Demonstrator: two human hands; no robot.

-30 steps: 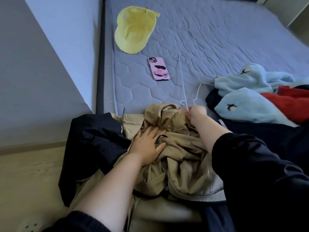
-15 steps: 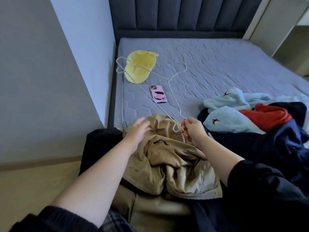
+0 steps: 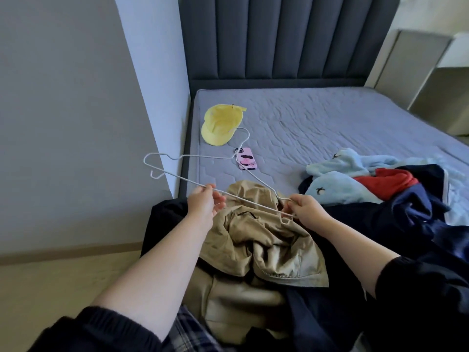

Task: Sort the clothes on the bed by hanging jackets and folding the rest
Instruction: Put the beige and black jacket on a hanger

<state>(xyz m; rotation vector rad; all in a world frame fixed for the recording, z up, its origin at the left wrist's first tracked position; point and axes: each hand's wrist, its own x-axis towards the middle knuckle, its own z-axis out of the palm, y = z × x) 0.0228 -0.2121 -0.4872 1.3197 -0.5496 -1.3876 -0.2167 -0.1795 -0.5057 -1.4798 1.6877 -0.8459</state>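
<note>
Left hand (image 3: 203, 202) and right hand (image 3: 305, 211) each pinch a wire hanger (image 3: 248, 200) above a crumpled tan jacket (image 3: 253, 233), likely ready to hang it.

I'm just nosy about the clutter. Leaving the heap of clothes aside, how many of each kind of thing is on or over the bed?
yellow cap: 1
pink phone: 1
wire hanger, gripped by the left hand and the right hand: 1
Total: 3
</note>
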